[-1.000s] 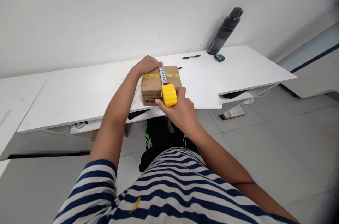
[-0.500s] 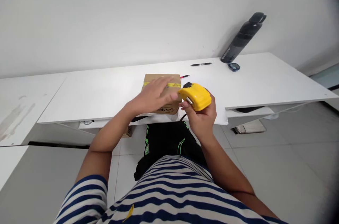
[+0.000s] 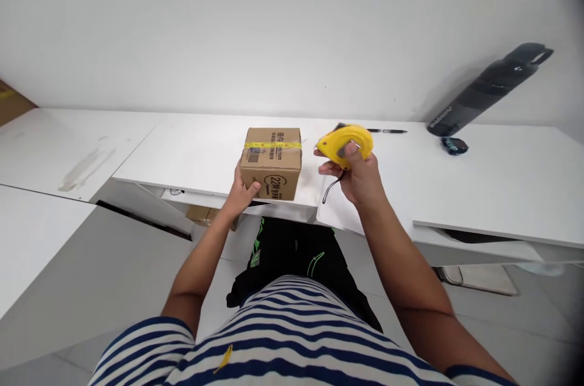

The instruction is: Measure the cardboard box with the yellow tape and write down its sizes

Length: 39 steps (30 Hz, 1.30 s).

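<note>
A brown cardboard box (image 3: 292, 158) with yellow tape across its top and dark printing sits at the front of the white table. My left hand (image 3: 239, 196) grips its near left corner, thumb on the front face and fingers round the left side. Above the table, right of the box, my right hand (image 3: 365, 179) is closed around a yellow tape measure (image 3: 331, 144), thumb on its side. A dark wrist strap (image 3: 327, 190) dangles from it. No blade is visibly drawn out. White paper (image 3: 335, 210) lies beneath the right hand.
A black pen (image 3: 395, 131) lies behind the tape measure. Farther right stand a dark bottle (image 3: 486, 91) and a small dark blue object (image 3: 454, 146). Another carton (image 3: 13, 103) shows at the far left. Below the tabletop are an open shelf and more cardboard (image 3: 198, 214).
My left hand has gone from over the box to its near left corner. My right hand has turned the tape measure side-on and moved it slightly right. The view has shifted.
</note>
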### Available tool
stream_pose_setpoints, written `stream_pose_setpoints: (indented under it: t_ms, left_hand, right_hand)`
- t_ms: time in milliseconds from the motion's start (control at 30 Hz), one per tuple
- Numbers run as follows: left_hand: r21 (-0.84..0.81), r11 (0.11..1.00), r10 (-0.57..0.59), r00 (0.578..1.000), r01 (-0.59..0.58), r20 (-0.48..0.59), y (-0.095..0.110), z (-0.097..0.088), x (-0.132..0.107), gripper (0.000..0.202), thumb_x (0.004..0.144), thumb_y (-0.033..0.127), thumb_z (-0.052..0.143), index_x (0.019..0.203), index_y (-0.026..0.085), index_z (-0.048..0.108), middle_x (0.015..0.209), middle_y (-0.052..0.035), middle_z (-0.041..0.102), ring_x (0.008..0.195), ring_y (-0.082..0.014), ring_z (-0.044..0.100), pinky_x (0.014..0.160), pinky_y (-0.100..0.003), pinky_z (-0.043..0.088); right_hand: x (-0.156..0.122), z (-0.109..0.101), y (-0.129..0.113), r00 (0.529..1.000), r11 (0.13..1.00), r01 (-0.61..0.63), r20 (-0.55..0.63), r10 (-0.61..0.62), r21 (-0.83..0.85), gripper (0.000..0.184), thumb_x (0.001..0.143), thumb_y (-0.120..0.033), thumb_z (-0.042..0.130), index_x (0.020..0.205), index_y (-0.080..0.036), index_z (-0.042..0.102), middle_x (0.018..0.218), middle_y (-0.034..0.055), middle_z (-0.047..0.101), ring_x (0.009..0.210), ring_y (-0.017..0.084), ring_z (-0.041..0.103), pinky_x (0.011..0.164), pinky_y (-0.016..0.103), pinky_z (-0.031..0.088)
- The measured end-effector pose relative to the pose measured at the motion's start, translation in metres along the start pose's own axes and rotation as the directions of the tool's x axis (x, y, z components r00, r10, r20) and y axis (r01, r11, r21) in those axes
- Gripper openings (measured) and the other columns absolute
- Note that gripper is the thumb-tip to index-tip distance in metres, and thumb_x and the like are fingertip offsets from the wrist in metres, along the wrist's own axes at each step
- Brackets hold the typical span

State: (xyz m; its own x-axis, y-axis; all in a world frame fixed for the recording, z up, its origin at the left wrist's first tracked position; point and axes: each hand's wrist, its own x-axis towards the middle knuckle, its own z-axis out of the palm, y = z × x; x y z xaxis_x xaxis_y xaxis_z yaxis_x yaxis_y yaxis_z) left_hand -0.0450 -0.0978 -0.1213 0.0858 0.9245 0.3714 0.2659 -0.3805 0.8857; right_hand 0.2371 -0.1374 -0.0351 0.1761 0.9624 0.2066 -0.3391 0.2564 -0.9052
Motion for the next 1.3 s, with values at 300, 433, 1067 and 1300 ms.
stream_pose_setpoints:
  t_ms: [300,433,1067,1300]
  left_hand:
    - [-0.015,0.999,-0.041,0.971,0.045,0.236,0.157,-0.022,0.015,0.052,0.096,0.071,0.048,0.096,0.021,0.064,0.086,-0.0037,0.068,0.074,-0.0144,0.063,0.073,-0.030,0.054]
    - [-0.054,0.984,-0.126,0.871,0.172,0.474,0.181,-0.006,0.024,0.052,0.086,0.073,0.062,0.086,0.021,0.058,0.074,0.0008,0.060,0.063,-0.0106,0.056,0.060,-0.025,0.048]
    - [0.421,0.881,-0.333,0.914,0.214,0.231,0.105,-0.045,0.097,0.039,0.089,0.051,0.059,0.066,0.020,0.052,0.070,-0.0019,0.054,0.065,-0.0149,0.047,0.065,-0.032,0.037]
    - [0.392,0.883,-0.376,0.888,0.257,0.264,0.095,-0.052,0.102,0.034,0.087,0.050,0.060,0.070,0.021,0.054,0.074,-0.0036,0.058,0.067,-0.0161,0.051,0.067,-0.032,0.042]
  right_hand:
    - [-0.004,0.020,-0.024,0.884,0.959,0.202,0.459,-0.090,-0.200,0.073,0.050,-0.062,0.095,0.108,-0.023,0.075,0.101,0.0076,0.077,0.104,0.031,0.075,0.083,0.047,0.066]
    - [0.001,0.027,-0.031,0.838,0.940,0.248,0.538,-0.087,-0.234,0.073,0.052,-0.054,0.097,0.114,-0.025,0.074,0.104,0.0060,0.076,0.104,0.028,0.073,0.086,0.047,0.065]
    - [0.079,-0.034,-0.035,0.858,0.719,0.124,0.438,0.268,-0.683,0.043,0.076,-0.048,0.081,0.110,-0.026,0.070,0.100,0.0050,0.072,0.080,0.019,0.062,0.062,0.034,0.052]
    - [0.088,-0.032,-0.037,0.841,0.693,0.144,0.457,0.291,-0.706,0.041,0.075,-0.048,0.081,0.109,-0.027,0.071,0.104,0.0051,0.074,0.088,0.023,0.066,0.071,0.040,0.056]
